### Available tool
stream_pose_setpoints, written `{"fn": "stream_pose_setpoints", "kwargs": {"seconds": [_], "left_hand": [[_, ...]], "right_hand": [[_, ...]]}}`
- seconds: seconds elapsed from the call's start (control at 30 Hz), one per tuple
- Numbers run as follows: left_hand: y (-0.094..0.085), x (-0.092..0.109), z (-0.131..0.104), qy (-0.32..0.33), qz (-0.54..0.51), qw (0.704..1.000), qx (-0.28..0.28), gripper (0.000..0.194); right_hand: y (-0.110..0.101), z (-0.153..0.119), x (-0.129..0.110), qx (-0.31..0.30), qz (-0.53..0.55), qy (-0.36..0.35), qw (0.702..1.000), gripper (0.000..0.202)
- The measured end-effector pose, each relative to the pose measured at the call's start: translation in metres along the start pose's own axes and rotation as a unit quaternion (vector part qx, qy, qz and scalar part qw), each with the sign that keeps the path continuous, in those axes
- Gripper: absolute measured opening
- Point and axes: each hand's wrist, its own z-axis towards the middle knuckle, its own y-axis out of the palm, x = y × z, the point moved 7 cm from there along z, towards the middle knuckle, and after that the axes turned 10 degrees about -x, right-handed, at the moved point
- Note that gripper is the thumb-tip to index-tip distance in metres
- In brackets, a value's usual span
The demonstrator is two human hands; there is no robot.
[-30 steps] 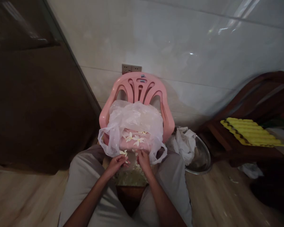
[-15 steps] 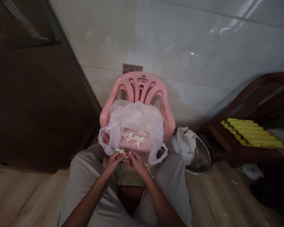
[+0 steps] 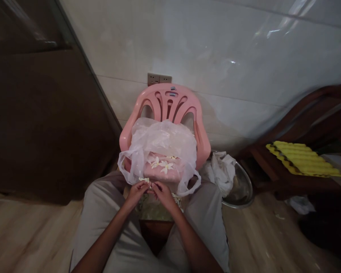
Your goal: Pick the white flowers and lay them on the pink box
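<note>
My left hand [image 3: 138,190] is closed, with a small white flower [image 3: 143,179] showing at its fingertips. Right beside it, my right hand [image 3: 161,190] pinches with its thumb and fingers; whatever is between them is too small to make out. The two hands nearly touch, just above my lap. Beyond them, a clear plastic bag [image 3: 165,132] lies open on a pink plastic chair [image 3: 202,132]. Two white star-shaped flowers [image 3: 166,167] rest on the pink surface at the bag's mouth. Under my hands, a pale greenish surface [image 3: 155,210] shows with whitish bits along its side.
To the right on the floor is a metal basin [image 3: 244,189] with a white plastic bag [image 3: 224,172] over its rim. A yellow egg tray [image 3: 302,159] lies on a dark wooden chair [image 3: 268,163]. A dark cabinet [image 3: 45,125] stands left; a socket [image 3: 159,79] sits on the tiled wall.
The fingers of both hands have shifted slightly where they meet. The flowers on the pink surface, the bag and the chair stay in place.
</note>
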Motion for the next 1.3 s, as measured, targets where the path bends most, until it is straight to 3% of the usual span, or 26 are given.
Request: {"fn": "stream_pose_setpoints", "kwargs": {"seconds": [0.27, 0.77, 1.3], "left_hand": [[0.014, -0.006, 0.0, 0.007, 0.007, 0.999, -0.047, 0.045], [0.013, 0.001, -0.001, 0.023, 0.012, 0.998, -0.054, 0.037], [0.009, -0.007, 0.0, 0.006, 0.034, 0.998, -0.055, 0.041]], "right_hand": [[-0.01, -0.001, -0.001, 0.04, -0.026, -0.007, 0.999, 0.034], [-0.004, -0.004, -0.003, -0.006, -0.081, 0.001, 0.997, 0.032], [-0.001, -0.005, 0.004, -0.029, -0.16, -0.003, 0.987, 0.039]]}}
